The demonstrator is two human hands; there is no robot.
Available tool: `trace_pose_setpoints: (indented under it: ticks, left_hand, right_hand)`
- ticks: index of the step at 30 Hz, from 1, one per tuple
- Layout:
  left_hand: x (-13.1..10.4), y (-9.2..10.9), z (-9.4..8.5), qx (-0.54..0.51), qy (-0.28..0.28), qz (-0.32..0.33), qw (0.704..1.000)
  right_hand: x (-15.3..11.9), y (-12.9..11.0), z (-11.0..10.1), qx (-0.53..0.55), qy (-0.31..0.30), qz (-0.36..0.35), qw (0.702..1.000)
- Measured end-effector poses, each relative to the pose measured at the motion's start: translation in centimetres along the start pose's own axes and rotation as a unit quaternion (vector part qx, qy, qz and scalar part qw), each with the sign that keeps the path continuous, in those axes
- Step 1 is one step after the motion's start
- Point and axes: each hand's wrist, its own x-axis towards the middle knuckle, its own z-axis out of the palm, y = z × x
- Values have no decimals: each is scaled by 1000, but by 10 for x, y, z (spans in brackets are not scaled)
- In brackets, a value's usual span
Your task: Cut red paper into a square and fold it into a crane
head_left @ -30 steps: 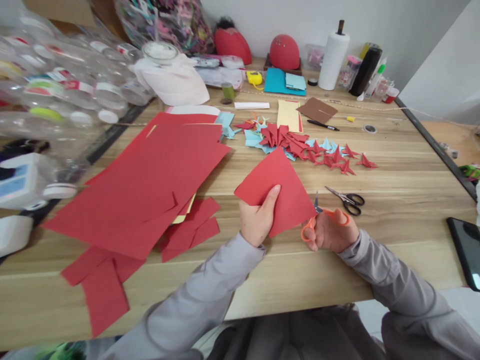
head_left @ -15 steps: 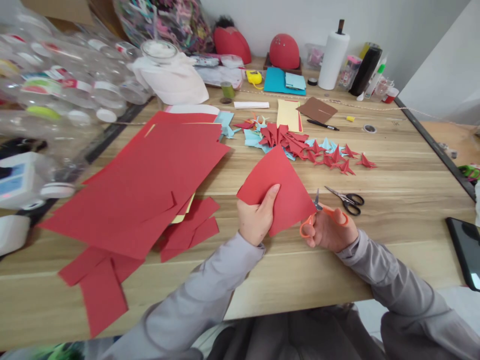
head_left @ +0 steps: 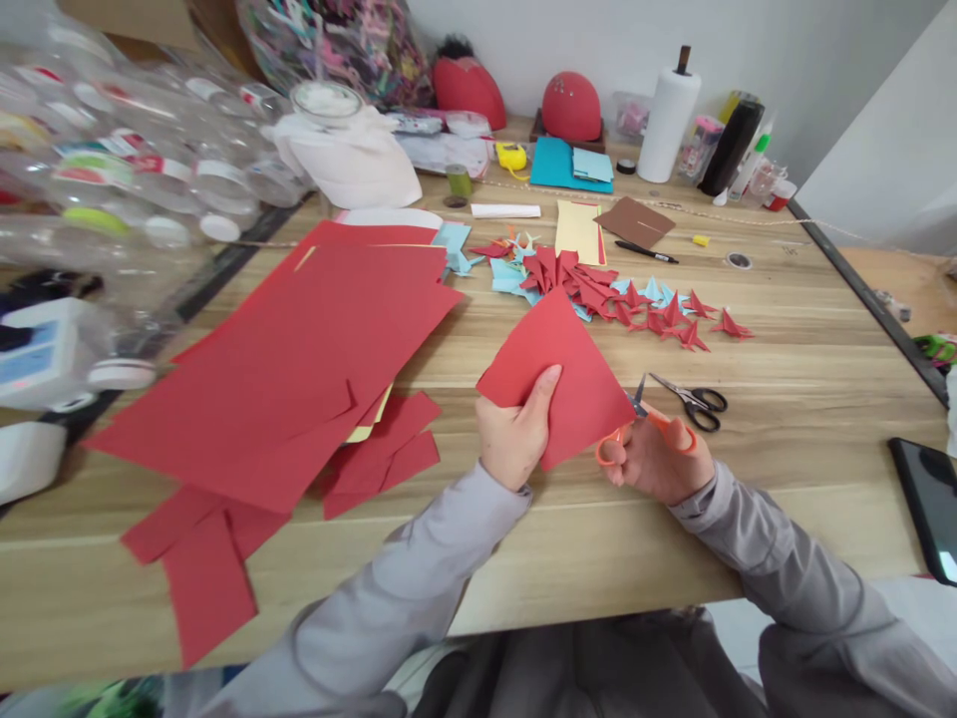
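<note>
My left hand point(head_left: 515, 429) grips a roughly square piece of red paper point(head_left: 572, 389), thumb on top and the other fingers hidden beneath. In my right hand point(head_left: 662, 459) is a pair of orange-handled scissors point(head_left: 614, 446), its blades spread at the right corner of the paper. Just beyond that hand lie black-handled scissors point(head_left: 703, 401) on the table. Behind the paper sits a cluster of folded red paper pieces point(head_left: 575, 277), with small red and light-blue folded stars or cranes point(head_left: 673, 311) to its right. Large red sheets point(head_left: 299, 359) are stacked left of my left hand.
Red paper offcuts point(head_left: 209, 588) lie at the front left of the wooden table point(head_left: 583, 568). Plastic bottles point(head_left: 150, 179) crowd the left side. A phone point(head_left: 927, 504) rests at the right edge. Brown paper point(head_left: 635, 221), a pen point(head_left: 647, 251) and a white bottle point(head_left: 669, 125) are farther back.
The scissor blades are spread wider at the paper's right corner. Both hands keep nearly the same place, and the whole view has shifted slightly.
</note>
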Motion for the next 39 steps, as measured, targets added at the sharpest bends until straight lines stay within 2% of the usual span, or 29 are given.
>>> trace_pose_setpoints:
  ticks: [7,14,31,35,39]
  left_hand:
    - [2,0,-2,-16,-35,-27,999]
    - [-2,-2,-1,-17,-72,-23,997]
    - [0,-5,0,21,-22,55,998]
    - [0,-5,-2,13,-23,46,999]
    - [0,-3,-3,-18,-49,-1,999]
  right_hand:
    - [0,-10,-1,23,-73,53,996]
    - [-1,-12,2,21,-76,60,995]
    - [1,-4,3,18,-40,-16,999]
    - [0,-5,1,-5,-47,-15,999]
    - [0,-7,-2,-7,-61,-4,998]
